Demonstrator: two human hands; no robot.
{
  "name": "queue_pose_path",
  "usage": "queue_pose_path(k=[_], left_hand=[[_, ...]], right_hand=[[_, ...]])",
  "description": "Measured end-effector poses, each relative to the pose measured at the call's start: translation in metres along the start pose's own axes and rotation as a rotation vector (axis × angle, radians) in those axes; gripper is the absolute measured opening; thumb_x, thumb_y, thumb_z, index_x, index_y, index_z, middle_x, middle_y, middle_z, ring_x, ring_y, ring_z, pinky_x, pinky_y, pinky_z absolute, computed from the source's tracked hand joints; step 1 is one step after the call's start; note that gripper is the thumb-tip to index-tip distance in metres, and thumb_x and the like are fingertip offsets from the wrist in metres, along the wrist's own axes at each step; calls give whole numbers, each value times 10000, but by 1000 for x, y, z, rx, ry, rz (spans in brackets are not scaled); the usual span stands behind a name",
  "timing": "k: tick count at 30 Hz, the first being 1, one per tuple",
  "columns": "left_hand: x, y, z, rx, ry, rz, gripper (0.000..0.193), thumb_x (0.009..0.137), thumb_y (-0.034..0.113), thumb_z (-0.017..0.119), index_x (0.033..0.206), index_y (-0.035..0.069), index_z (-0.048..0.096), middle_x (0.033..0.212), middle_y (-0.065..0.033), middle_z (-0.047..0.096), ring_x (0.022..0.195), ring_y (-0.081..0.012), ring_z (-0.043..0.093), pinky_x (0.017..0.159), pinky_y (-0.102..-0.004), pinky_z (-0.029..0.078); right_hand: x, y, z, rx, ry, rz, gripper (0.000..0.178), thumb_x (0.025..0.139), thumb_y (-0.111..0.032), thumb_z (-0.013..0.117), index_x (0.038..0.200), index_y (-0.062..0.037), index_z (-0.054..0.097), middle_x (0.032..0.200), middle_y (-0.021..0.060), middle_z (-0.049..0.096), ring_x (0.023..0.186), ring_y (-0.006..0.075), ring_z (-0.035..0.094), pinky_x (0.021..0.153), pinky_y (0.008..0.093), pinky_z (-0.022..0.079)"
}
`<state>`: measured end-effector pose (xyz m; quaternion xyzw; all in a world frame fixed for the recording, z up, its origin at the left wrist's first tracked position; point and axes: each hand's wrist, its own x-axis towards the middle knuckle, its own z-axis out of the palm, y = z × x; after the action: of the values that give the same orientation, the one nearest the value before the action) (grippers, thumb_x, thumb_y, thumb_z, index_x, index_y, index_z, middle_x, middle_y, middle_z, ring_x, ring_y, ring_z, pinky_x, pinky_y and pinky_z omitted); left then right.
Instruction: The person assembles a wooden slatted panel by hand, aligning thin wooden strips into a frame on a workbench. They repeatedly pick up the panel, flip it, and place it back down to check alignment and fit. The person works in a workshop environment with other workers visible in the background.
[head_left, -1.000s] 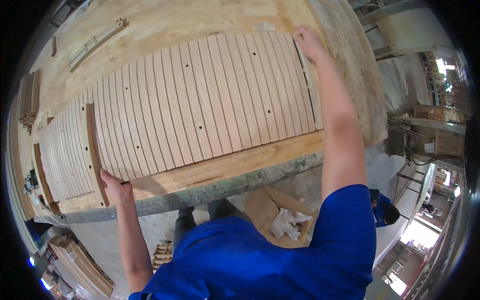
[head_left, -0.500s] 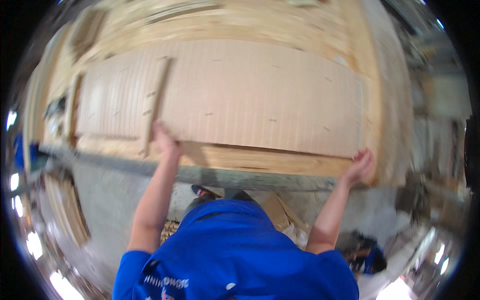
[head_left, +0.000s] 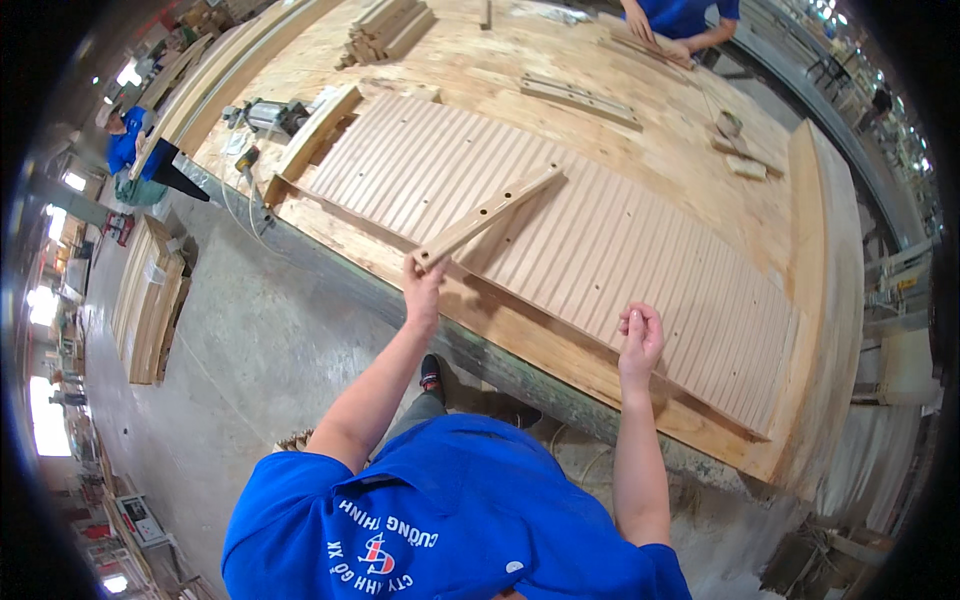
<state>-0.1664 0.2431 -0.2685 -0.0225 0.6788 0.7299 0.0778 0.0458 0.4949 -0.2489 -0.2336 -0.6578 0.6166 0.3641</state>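
Workbench below, strip looks pale w/ dk holes.

Seen from above its near long side, a slatted wooden panel slants from upper left to lower right across a fisheye view taken by the left of two cameras worn on a person's head. The lens looks steeply down and across the panel from about arm's reach, near enough to show it large, wide enough to catch a co-worker beyond it. Nearer than the panel, the wearer's blue shirt fills the lower middle; past its left end, surroundings bend toward a black rim.
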Motion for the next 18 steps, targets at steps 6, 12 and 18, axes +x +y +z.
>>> queue_pose_path(k=[6,12,18], left_hand=[[113,135,-20,-304,-284,450,235,857,89,639,1054,30,525,985,-61,592,934,-139,583,800,-276,495],[184,146,62,-121,-556,482,265,855,207,658,1041,58,540,902,-41,599,855,-120,554,769,-282,461],[238,118,47,-251,-566,299,396,909,344,585,1201,86,514,879,-2,560,796,-77,488,716,-238,419]], right_hand=[[-3,9,65,15,-8,79,150,950,-124,483,1006,-22,576,801,16,578,687,54,490,627,199,426],[27,40,137,-207,90,61,155,941,-147,498,990,-33,590,789,13,582,708,75,517,640,225,441],[36,35,209,-930,241,-100,186,885,-238,541,895,-69,617,827,75,595,680,204,562,617,314,451]])
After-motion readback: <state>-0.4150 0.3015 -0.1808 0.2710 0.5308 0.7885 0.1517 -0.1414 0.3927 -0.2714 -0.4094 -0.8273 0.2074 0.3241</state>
